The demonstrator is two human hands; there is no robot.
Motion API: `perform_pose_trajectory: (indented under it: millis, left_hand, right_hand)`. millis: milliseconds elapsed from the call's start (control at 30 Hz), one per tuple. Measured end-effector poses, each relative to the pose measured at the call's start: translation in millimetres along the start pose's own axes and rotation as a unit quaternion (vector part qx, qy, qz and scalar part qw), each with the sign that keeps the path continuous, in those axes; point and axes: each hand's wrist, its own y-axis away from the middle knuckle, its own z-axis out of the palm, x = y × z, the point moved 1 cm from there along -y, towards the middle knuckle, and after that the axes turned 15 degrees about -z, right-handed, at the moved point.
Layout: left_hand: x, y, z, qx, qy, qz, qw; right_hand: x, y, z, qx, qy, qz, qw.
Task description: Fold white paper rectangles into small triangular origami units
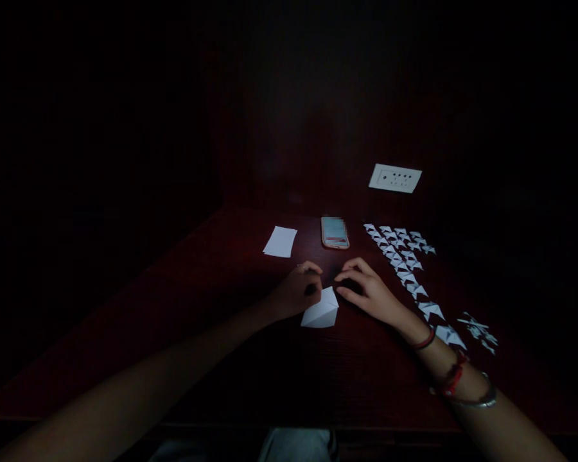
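A white square of paper (322, 313) with crease lines lies on the dark red table, its near edge slightly raised. My left hand (296, 292) is curled at the paper's upper left side, thumb and fingertips closed at its edge; the exact grip is partly hidden. Just right of the paper is my right hand (368, 295), with fingers bent and apart and nothing between them. Its fingertips are close to the paper's right corner.
Blank white sheets (280, 242) lie stacked at the back left, beside a phone (334, 232). Rows of small folded paper pieces (407, 277) run along the right. Paper strips (479, 332) form a small pile farther right. A socket plate (395, 178) is on the back wall.
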Motion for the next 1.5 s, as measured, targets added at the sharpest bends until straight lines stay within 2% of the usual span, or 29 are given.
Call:
perform_pose_trajectory:
  millis: [100, 233, 467, 633, 900, 1100, 1267, 1500]
  left_hand:
    - [8.6, 2.9, 4.1, -0.016, 0.002, 0.025, 1.000]
    - [12.2, 3.9, 5.2, -0.020, 0.010, 0.025, 0.999]
    - [0.1, 2.8, -3.2, -0.003, 0.005, 0.006, 1.000]
    - [-6.2, 1.8, -7.0, 0.037, 0.008, -0.022, 0.999]
    - [9.4, 3.6, 4.7, 0.009, 0.023, 0.008, 1.000]
    - [10.4, 3.4, -0.7, 0.030, 0.031, -0.031, 0.999]
    - [14.8, 4.5, -2.1, 0.019, 0.019, -0.027, 0.999]
    - [22.2, 4.6, -4.0, 0.038, 0.037, 0.000, 0.999]
  right_hand:
    - [-3.6, -0.9, 5.7, -0.026, -0.013, -0.015, 0.999]
    - [-6.6, -2.3, 5.7, -0.034, -0.014, -0.023, 0.999]
    - [-1.4, -0.9, -0.7, -0.020, 0.007, -0.011, 1.000]
    - [2.8, 0.6, -1.5, -0.004, 0.013, 0.007, 1.000]
    - [-3.6, -0.9, 4.2, -0.003, -0.027, 0.018, 0.999]
    - [3.3, 1.8, 6.4, 0.012, -0.045, 0.031, 0.998]
    - [0.8, 1.1, 5.4, 0.020, -0.035, 0.029, 0.999]
    - [-13.3, -3.6, 8.5, 0.033, -0.031, 0.026, 0.999]
